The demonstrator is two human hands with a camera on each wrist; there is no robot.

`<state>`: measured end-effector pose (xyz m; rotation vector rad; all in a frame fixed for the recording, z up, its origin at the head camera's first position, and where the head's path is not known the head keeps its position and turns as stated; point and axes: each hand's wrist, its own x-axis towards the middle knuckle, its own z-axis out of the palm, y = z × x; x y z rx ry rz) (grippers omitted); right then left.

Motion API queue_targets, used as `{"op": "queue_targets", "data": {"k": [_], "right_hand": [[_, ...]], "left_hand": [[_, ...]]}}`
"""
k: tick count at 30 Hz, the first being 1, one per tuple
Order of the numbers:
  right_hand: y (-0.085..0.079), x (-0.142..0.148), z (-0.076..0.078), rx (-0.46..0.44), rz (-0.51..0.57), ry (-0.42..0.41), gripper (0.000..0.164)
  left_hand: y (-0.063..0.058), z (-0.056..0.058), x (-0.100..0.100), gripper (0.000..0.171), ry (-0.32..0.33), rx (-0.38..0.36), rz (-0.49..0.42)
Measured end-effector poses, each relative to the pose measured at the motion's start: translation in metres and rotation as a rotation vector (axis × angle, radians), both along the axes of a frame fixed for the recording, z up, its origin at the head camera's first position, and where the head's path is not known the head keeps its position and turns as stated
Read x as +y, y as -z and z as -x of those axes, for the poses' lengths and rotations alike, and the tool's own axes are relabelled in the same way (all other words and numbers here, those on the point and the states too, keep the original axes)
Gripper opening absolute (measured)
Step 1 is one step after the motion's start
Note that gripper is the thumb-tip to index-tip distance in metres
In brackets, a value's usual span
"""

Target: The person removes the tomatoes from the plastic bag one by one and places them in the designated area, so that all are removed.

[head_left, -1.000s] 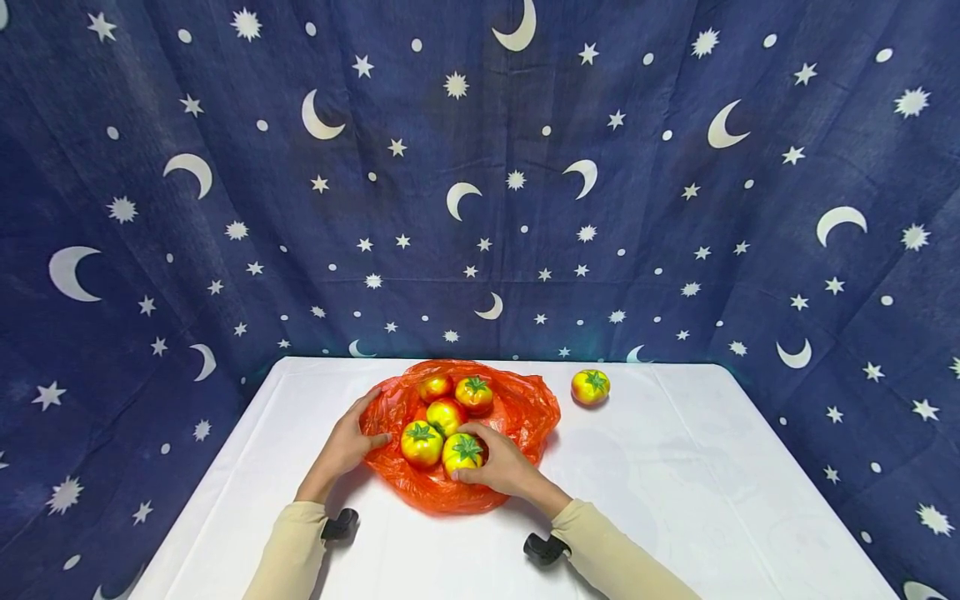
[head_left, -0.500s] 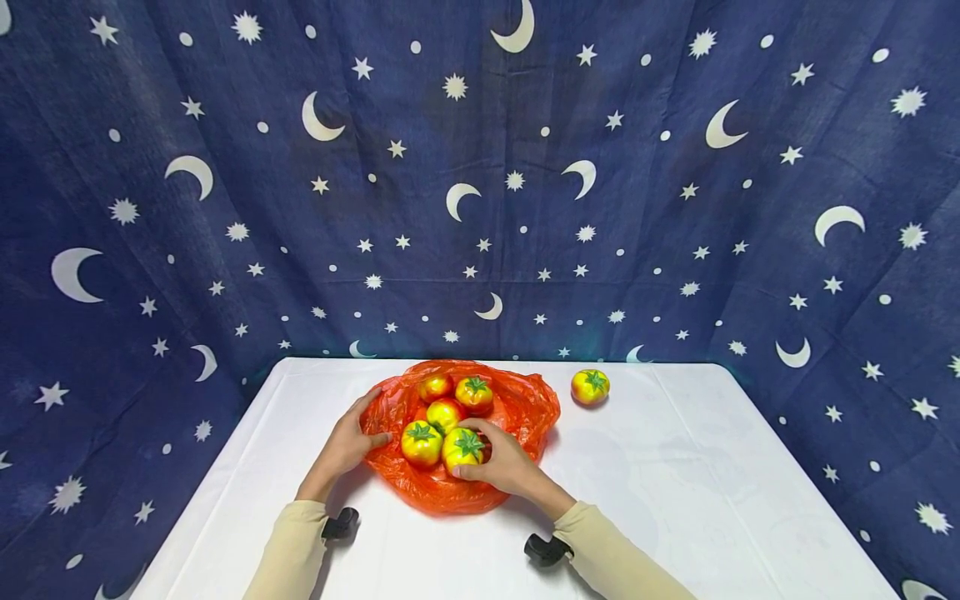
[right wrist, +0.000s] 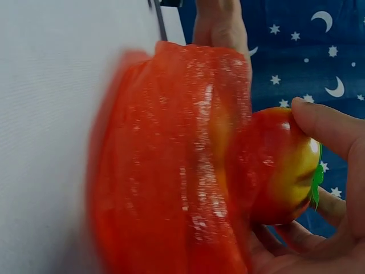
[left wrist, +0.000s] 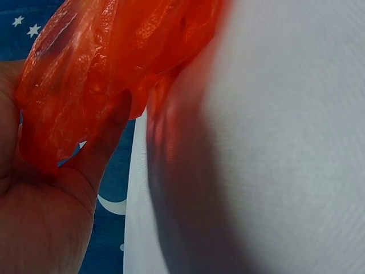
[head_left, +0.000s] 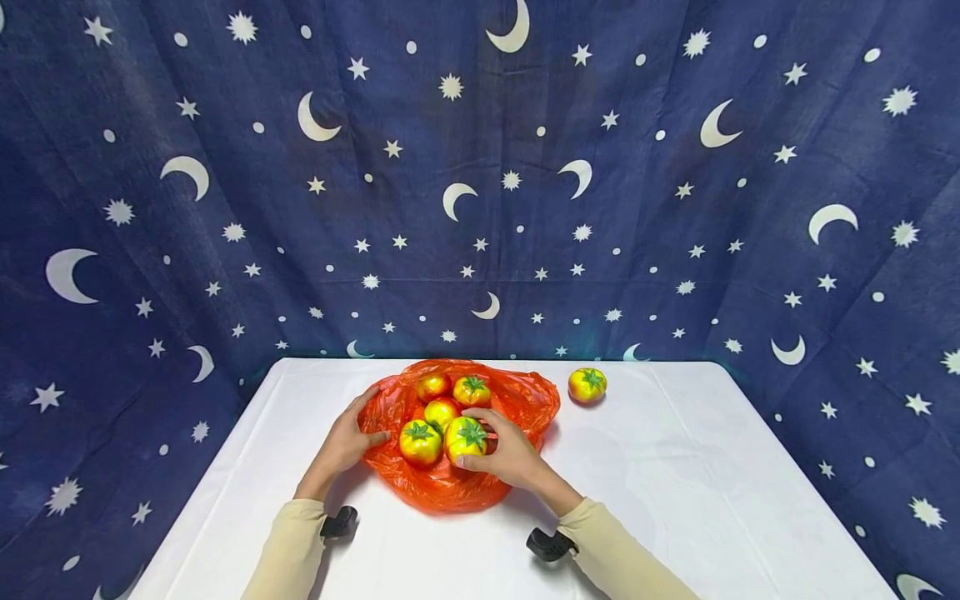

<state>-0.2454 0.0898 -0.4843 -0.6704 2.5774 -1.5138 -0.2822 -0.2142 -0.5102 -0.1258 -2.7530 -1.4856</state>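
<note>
1. The held tomato (head_left: pixel 466 440) sits left of the right hand's (head_left: pixel 513 450) palm, between thumb and fingers, which grip it from the near and far sides. It is round, with no long axis; its green leaves face up.
2. It is within the outline of the red bag's (head_left: pixel 450 496) mouth, toward the near side, and looks raised: the right wrist view shows much of it clear of the film.
3. The left hand (head_left: pixel 348 437) pinches the bag's left edge, film between thumb and fingers. The right hand is the nearer to the loose tomato (head_left: pixel 587 385), which lies beyond it to the right.
4. Four others (head_left: pixel 442 412) are in the bag, left of and behind the held one; whether it touches them cannot be told.
5. The bag rests on a white worktop (head_left: pixel 675 467), before a blue star-and-moon curtain (head_left: pixel 480 150).
</note>
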Motion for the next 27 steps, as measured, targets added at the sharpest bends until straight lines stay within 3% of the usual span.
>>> {"op": "queue_targets", "data": {"k": [10, 21, 27], "right_hand": [[-0.029, 0.012, -0.004, 0.054, 0.063, 0.028, 0.07], [-0.055, 0.035, -0.006, 0.092, 0.046, 0.074, 0.068], [-0.056, 0.049, 0.0, 0.214, -0.013, 0.085, 0.068]], "left_hand": [[-0.001, -0.001, -0.001, 0.087, 0.01, 0.03, -0.021], [-0.003, 0.0, -0.001, 0.087, 0.005, -0.028, -0.008], [0.0, 0.0, -0.003, 0.086, 0.005, -0.026, 0.002]]}}
